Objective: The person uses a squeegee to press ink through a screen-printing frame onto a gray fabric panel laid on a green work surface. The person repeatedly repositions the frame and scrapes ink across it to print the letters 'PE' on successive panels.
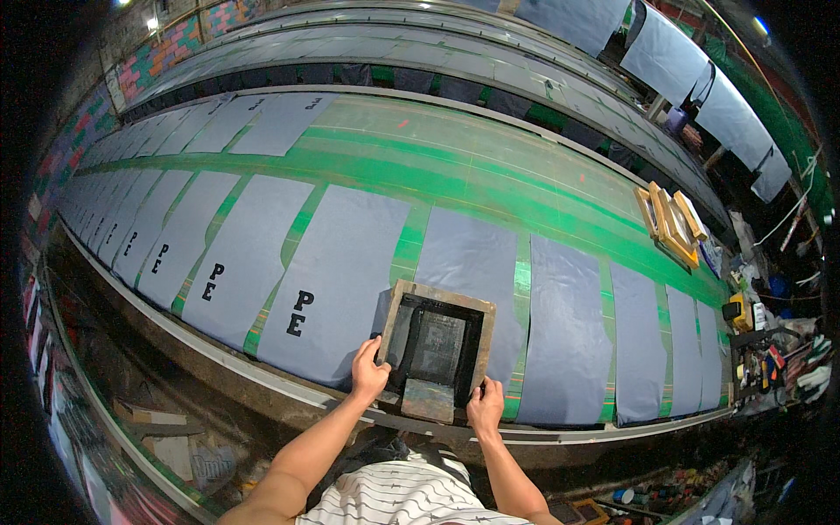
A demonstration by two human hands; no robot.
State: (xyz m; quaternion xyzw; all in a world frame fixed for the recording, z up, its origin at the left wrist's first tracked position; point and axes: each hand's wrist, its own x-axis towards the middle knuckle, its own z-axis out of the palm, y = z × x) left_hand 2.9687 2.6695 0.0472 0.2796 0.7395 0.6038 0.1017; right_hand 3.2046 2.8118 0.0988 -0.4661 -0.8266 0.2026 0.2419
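A wooden screen-printing frame with black ink on its mesh lies over one of the grey-blue fabric pieces, at the near edge of the long green table. My left hand is closed on the frame's left side. Against its lower right corner, my right hand has its fingers closed on the wood. A squeegee with a flat, stained wooden handle rests inside the frame at the near end. Left of the frame, a fabric piece bears black printed marks; the cloth under the mesh is mostly hidden.
More fabric pieces line the green table, several with black prints on the left. Stacked wooden frames sit at the far right. Tools and clutter crowd the right end. Further long tables stand behind, with sheets hanging beyond.
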